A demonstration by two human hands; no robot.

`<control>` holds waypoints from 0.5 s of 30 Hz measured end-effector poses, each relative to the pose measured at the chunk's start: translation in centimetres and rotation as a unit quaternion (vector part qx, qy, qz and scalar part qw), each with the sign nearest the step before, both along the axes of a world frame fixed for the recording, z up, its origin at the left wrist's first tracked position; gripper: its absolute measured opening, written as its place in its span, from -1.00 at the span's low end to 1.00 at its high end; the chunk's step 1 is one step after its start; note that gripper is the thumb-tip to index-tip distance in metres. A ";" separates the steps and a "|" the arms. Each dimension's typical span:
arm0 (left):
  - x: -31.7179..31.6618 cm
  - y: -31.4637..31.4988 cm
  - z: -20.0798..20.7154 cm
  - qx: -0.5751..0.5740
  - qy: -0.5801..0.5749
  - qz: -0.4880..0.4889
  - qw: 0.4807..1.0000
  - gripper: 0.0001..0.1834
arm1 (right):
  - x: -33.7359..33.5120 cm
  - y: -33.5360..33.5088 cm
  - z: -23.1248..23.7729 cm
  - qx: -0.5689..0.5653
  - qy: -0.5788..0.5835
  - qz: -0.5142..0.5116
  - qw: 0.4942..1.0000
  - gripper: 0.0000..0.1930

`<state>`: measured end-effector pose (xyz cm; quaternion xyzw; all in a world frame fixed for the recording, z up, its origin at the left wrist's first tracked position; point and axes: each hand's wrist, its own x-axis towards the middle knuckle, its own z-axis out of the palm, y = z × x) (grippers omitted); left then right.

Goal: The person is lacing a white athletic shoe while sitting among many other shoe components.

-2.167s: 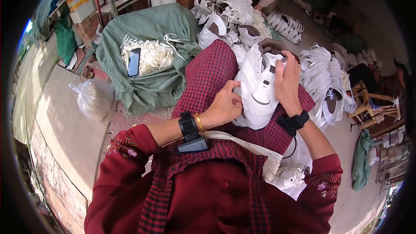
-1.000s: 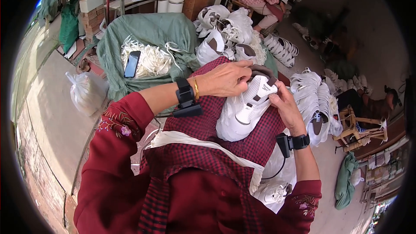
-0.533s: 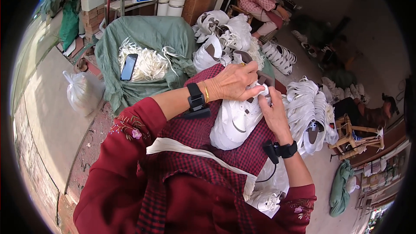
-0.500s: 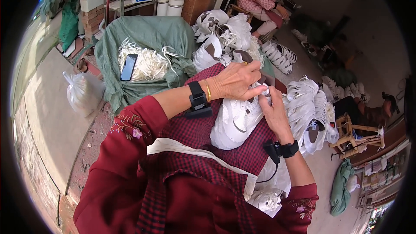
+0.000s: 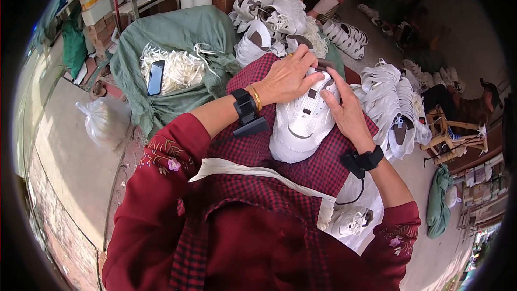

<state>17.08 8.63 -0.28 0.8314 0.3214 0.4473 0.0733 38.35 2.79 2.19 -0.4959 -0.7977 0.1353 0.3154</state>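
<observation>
Gripping shoe (image 5: 301, 124) on lap w/ both hands: left hand (image 5: 288, 78) fingers curled over the toe end, right hand (image 5: 344, 110) pressed on its side. Best to keep shoe steady on apron (image 5: 318, 170), work fingertips close together at top opening.

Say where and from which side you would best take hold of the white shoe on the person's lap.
Probably the heel end of the white shoe, taken from the person's own side. The shoe lies lengthwise on the lap, toe pointing away, and the left hand and right hand already cover its far, laced end. The rounded heel is the bare part, narrow enough for a hand to wrap.
</observation>
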 end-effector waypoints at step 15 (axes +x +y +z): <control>-7.8 -8.6 0.9 -0.222 0.012 -0.099 0.970 -0.86 | 2.0 -12.0 -1.4 -0.069 -0.078 0.170 0.980 -0.74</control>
